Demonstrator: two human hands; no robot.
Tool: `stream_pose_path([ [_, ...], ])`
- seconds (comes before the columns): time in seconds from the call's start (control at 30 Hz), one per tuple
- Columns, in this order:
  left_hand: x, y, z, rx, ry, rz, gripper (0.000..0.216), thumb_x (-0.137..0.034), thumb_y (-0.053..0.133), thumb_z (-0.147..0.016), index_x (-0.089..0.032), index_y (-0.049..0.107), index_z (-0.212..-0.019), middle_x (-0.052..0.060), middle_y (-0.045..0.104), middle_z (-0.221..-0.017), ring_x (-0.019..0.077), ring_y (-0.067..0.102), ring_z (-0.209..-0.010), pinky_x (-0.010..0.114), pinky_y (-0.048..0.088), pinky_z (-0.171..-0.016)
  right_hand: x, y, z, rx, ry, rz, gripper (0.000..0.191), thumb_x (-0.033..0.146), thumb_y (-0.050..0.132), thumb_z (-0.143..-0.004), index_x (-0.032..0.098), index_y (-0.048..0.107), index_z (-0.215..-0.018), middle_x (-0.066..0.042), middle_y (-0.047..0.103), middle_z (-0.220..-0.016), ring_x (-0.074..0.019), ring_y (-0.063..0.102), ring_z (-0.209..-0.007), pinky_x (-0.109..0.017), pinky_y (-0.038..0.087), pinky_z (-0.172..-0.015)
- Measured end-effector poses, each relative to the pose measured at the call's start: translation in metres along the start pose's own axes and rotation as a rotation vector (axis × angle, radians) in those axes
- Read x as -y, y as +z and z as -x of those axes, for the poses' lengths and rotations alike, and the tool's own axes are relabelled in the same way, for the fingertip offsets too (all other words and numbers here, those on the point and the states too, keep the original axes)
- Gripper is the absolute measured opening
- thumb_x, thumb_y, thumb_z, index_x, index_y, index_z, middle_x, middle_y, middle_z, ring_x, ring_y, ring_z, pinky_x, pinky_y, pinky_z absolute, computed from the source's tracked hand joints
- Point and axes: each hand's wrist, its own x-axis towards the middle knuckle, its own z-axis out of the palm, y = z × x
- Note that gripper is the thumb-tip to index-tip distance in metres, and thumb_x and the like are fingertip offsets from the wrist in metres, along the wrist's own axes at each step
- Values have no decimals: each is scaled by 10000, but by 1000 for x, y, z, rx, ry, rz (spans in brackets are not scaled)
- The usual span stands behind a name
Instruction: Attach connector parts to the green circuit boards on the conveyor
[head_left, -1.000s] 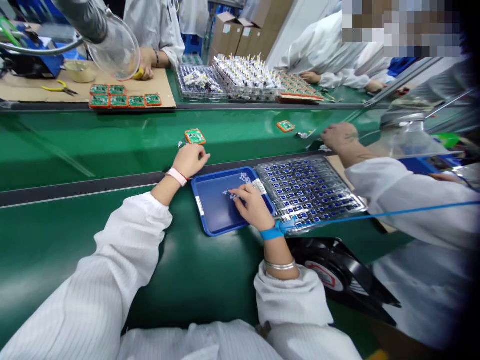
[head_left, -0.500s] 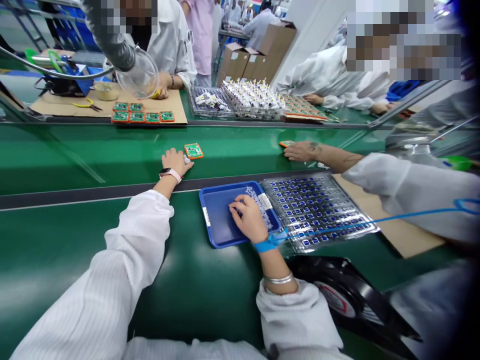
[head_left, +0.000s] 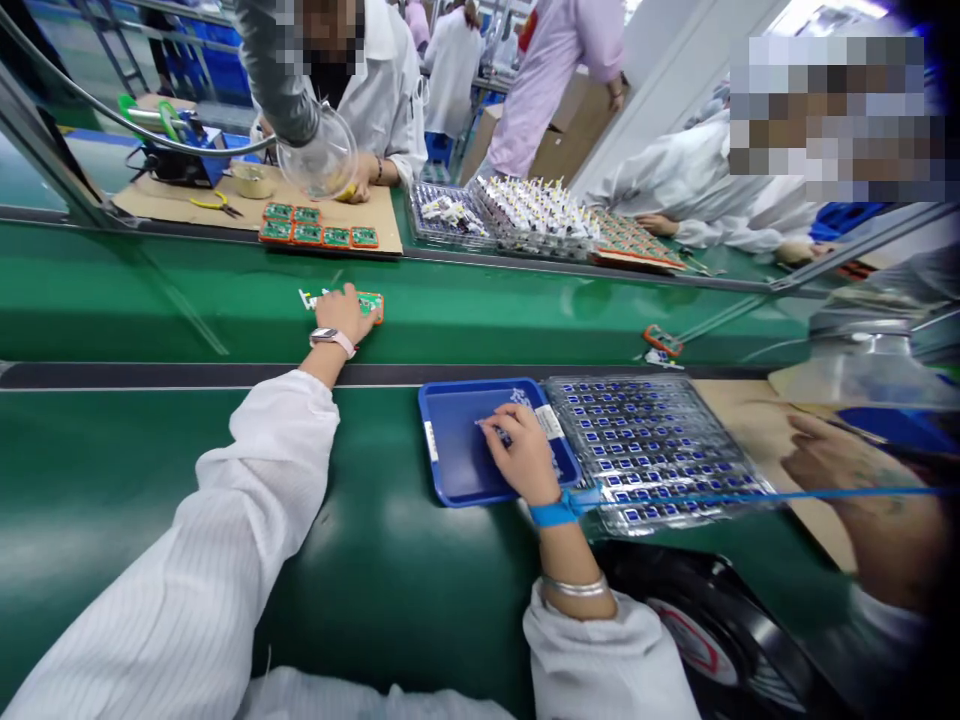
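My left hand (head_left: 341,315) is over the green belt, fingers closed around a green circuit board (head_left: 372,302) with an orange edge; the hand covers part of it. A small white part (head_left: 306,299) sticks out on the hand's left side. Above the blue tray (head_left: 457,482), my right hand (head_left: 523,455) has thumb and forefinger pinched together. At their tips shows a tiny clear piece (head_left: 481,424), too small to make out fully. Similar small clear pieces (head_left: 520,398) lie along the tray's right side, partly hidden by my hand.
Right of the tray lies a clear plastic tray of blue-and-black parts (head_left: 660,450). Another orange-edged board (head_left: 664,340) rests on the belt. A co-worker's hand (head_left: 847,465) is at the right. A black reel-like object (head_left: 697,620) stands near my right forearm; a blue cord (head_left: 750,495) stretches from my wrist.
My left hand has moved left along the belt with the board and now covers part of it. My right fingers have come together over the tray. The co-worker's hand has left its board.
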Motion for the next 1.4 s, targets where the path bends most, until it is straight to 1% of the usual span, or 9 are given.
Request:
stream_pose_path([
  [0.1, -22, 8, -5, 76, -41, -19, 666, -571, 524, -770, -48, 424, -1170, 248, 574, -1083, 370, 512, -1049, 421, 341, -883, -13, -17, 0, -117, 82, 17, 119, 245, 479, -839, 194, 579, -799, -88, 552, -880, -220, 537, -883, -394, 458, -812],
  [0.17, -23, 11, -9, 86, -75, -22, 626, -523, 551, -775, -63, 408, -1174, 242, 580, -1088, 367, 517, -1057, 420, 350, -877, -22, -25, 2, -148, 144, 0, 107, 251, 473, -830, 195, 563, -820, -87, 556, -870, -219, 532, -856, -383, 462, -768],
  [0.27, -6, 7, -12, 80, -80, -7, 581, -471, 573, -769, -89, 407, -1175, 219, 597, -1071, 358, 538, -1040, 410, 375, -856, -31, -25, 6, -74, 132, -41, 94, 242, 477, -814, 199, 561, -818, -90, 562, -899, -230, 529, -904, -404, 445, -806],
  [0.43, 35, -9, 1, 60, -32, 132, 639, -560, 578, -739, -145, 393, -1188, 108, 623, -1017, 285, 575, -952, 346, 431, -798, -31, -8, 4, 54, 70, -15, 83, 219, 516, -796, 196, 580, -749, -85, 563, -899, -236, 527, -928, -424, 410, -862],
  [0.6, 45, -19, 42, 12, 202, 360, 608, -542, 608, -722, -190, 400, -1172, 39, 584, -1129, 223, 563, -998, 295, 432, -854, -28, 0, -2, 38, 101, 30, 126, 236, 503, -819, 187, 564, -719, -92, 573, -863, -229, 530, -881, -398, 417, -831],
  [0.83, 44, -29, 120, 162, 473, 381, 568, -530, 624, -683, -216, 477, -1134, 68, 581, -1146, 262, 551, -1038, 347, 421, -901, -38, -14, 1, -25, 167, 14, 158, 259, 469, -838, 193, 572, -738, -96, 584, -876, -231, 534, -900, -406, 425, -841],
  [1.1, 62, -40, 172, 309, 650, 420, 538, -483, 632, -717, -220, 489, -1164, 76, 603, -1102, 253, 557, -1011, 344, 447, -853, -51, -8, 2, 34, 172, 58, 133, 216, 525, -777, 178, 583, -663, -103, 573, -881, -236, 539, -918, -409, 431, -866],
  [1.3, 70, -45, 204, 359, 756, 457, 499, -429, 598, -793, -176, 468, -1203, 102, 571, -1171, 255, 515, -1072, 386, 399, -921, -64, -9, 0, 89, 135, 48, 117, 207, 539, -735, 183, 575, -626, -91, 574, -844, -232, 547, -867, -429, 444, -845],
  [1.4, 70, -46, 216, 381, 739, 480, 531, -446, 633, -767, -178, 487, -1202, 108, 571, -1188, 269, 509, -1087, 408, 380, -940, -47, -12, -4, 30, 104, 26, 125, 213, 539, -733, 187, 548, -611, -100, 563, -861, -250, 543, -896, -454, 435, -849],
])
